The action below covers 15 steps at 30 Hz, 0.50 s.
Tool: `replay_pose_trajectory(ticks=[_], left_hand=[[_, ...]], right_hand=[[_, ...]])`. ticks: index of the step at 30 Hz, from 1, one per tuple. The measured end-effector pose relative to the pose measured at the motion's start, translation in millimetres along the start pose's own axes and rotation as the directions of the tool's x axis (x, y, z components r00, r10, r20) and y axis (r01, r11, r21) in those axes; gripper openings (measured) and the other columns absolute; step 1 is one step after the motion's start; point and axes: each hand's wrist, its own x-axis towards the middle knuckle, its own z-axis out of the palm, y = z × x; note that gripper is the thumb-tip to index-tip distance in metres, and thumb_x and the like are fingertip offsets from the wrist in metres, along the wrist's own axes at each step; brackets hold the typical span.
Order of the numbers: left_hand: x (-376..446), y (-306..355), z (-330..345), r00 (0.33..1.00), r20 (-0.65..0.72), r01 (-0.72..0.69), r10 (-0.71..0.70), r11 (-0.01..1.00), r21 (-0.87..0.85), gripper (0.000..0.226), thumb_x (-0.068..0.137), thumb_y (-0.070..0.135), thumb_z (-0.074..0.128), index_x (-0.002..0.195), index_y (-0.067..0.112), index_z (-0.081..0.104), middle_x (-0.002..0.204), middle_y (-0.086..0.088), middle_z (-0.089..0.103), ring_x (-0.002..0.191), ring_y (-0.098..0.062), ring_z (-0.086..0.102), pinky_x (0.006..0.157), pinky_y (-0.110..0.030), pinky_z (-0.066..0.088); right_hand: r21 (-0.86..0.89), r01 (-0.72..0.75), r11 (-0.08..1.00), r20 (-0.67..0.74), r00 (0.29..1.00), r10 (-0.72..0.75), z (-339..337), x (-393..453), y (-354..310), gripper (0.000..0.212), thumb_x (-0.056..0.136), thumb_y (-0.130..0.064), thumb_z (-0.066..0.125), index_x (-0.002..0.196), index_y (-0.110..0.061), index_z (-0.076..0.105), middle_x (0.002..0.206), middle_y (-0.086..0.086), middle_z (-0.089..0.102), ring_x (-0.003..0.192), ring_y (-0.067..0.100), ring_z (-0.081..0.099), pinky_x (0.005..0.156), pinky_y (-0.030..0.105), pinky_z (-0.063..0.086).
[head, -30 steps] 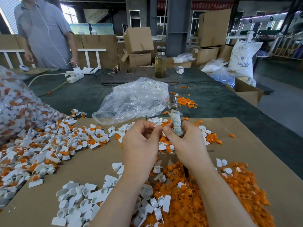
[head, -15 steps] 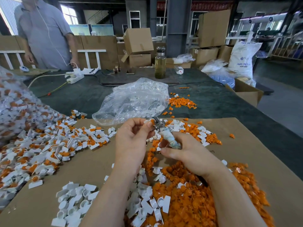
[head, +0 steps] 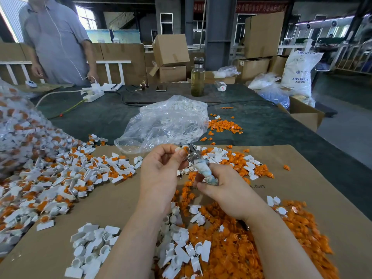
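- Wrapped tool [head: 206, 172]: a short tool with a pale cloth-bound handle and a metal tip, held tilted above the cardboard sheet [head: 112, 202], with the tip pointing up and to the left.
- Right hand [head: 227, 190]: its fingers curl round the bound handle, and the thumb lies along the lower end.
- Left hand [head: 161, 174]: thumb and fingertips pinch a small white part [head: 179, 149], which is held right against the tool's metal tip. A bit of orange shows at the join, too small to make out.
- Both hands hover over the middle of the sheet, close together and just in front of a clear plastic bag [head: 167, 121] of white pieces.
- Below the wrists lies a heap of orange caps [head: 241, 248], with a heap of white parts [head: 90, 248] beside it on the left.
- A wide spread of white parts with orange fitted in them [head: 60, 178] covers the left of the sheet and runs up to a big clear sack [head: 16, 127] at the left edge.
- The sheet lies on a dark green desk [head: 100, 117]. Farther back on it are a small scatter of orange caps [head: 223, 125], a bottle of yellowish liquid [head: 197, 77] and a white power strip [head: 93, 95].
- A person in a grey shirt [head: 56, 37] stands at the far left of the desk.
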Motion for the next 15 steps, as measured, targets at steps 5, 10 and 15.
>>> replay_pose_trajectory(ticks=[5, 10, 15], left_hand=[[2, -2, -1, 1.000, -0.007, 0.014, -0.014, 1.000, 0.001, 0.014, 0.091, 0.005, 0.066, 0.080, 0.014, 0.066, 0.065, 0.009, 0.067, 0.062, -0.003, 0.065, 0.062, -0.014, 0.052], [6, -2, -8, 0.969, -0.039, 0.235, -0.245, 0.956, -0.173, 0.004, 0.089, 0.010, 0.068, 0.085, 0.009, 0.070, 0.072, 0.003, 0.074, 0.066, -0.008, 0.071, 0.062, -0.019, 0.057], [24, 1, -47, 0.761, -0.207, 0.376, -0.615, 0.678, -0.631, 0.016, 0.095, 0.012, 0.062, 0.108, 0.005, 0.067, 0.086, -0.011, 0.078, 0.079, -0.015, 0.076, 0.064, -0.025, 0.062]], right_hand=[[-0.061, 0.001, 0.998, -0.011, 1.000, -0.001, 2, 2, 2, 0.005, 0.092, -0.025, 0.063, 0.092, -0.021, 0.065, 0.084, -0.003, 0.065, 0.074, 0.013, 0.059, 0.070, 0.038, 0.050], [-0.187, -0.017, 0.982, -0.060, 0.998, 0.006, 5, 3, 5, 0.012, 0.090, -0.033, 0.063, 0.085, -0.025, 0.056, 0.077, -0.007, 0.059, 0.069, 0.011, 0.054, 0.061, 0.034, 0.045], [-0.244, -0.072, 0.967, -0.130, 0.991, 0.041, 2, 3, 12, 0.014, 0.089, -0.038, 0.062, 0.084, -0.027, 0.055, 0.077, -0.007, 0.060, 0.070, 0.010, 0.056, 0.061, 0.035, 0.048]])
